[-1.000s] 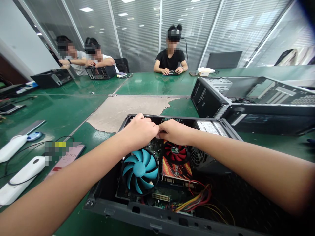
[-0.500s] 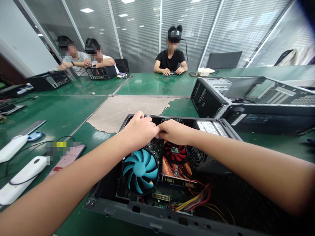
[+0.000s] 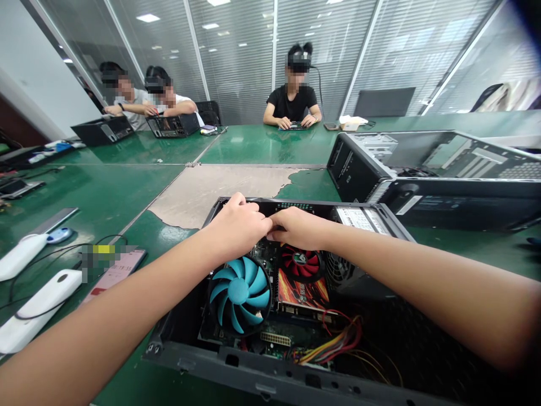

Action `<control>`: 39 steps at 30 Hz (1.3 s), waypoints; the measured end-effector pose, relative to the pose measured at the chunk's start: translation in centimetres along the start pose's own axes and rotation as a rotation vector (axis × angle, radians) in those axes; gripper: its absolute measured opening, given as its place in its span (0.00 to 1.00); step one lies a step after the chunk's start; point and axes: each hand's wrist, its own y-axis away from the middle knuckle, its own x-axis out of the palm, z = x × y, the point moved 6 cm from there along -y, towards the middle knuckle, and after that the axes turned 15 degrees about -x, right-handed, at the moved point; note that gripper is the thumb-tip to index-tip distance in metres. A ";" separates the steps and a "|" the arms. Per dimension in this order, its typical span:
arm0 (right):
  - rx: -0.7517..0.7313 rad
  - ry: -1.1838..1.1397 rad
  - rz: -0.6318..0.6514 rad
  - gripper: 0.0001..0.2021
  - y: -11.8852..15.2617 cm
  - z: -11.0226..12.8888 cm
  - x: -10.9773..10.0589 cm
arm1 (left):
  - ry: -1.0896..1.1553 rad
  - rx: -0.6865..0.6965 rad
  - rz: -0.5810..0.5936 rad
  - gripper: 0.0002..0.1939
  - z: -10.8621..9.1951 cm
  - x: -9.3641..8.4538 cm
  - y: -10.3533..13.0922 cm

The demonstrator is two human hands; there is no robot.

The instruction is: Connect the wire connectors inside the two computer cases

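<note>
Before me lies an opened black computer case (image 3: 270, 389). Both hands are inside its far side, close together over the motherboard. My left hand (image 3: 242, 226) has its fingers curled and pressed together; what they grip, if anything, is hidden. Against it, my right hand (image 3: 293, 226) is closed in a pinch, its fingertips touching the same spot, hidden likewise. Nearer me sits a cooling fan with blue blades (image 3: 238, 292). A graphics card (image 3: 304, 290) with a red fan (image 3: 301, 261) is below my right hand. Bundled coloured power wires (image 3: 333, 344) lie at the near side.
To the right stands another opened computer case (image 3: 359, 169). A phone (image 3: 116, 273), white power strips (image 3: 40, 310) and cables lie at left. Across the green table (image 3: 253, 144) a person in black (image 3: 292, 104) handles a board; two people at far left work on cases.
My hands stay almost in place, close together over the board. At far left, a person's computer case has shifted to the right.
</note>
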 end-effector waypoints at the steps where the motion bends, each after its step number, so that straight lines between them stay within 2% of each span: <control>1: -0.002 0.008 0.007 0.07 0.0 0.0 0.0 | -0.004 0.002 0.006 0.08 0.0 0.0 0.0; 15: 0.000 -0.005 0.025 0.10 0.1 0.0 0.1 | -0.021 0.004 0.053 0.05 -0.2 0.3 -0.2; 25: 0.009 0.069 0.030 0.08 -0.1 0.0 0.1 | -0.029 0.020 -0.001 0.08 -0.3 0.2 -0.2; 29: 0.010 0.056 0.028 0.08 -0.1 0.0 0.2 | -0.033 0.037 -0.064 0.09 -0.3 0.1 0.0; 39: 0.000 0.062 0.011 0.08 -0.2 0.0 0.1 | -0.084 0.082 -0.112 0.07 -0.7 -0.3 0.0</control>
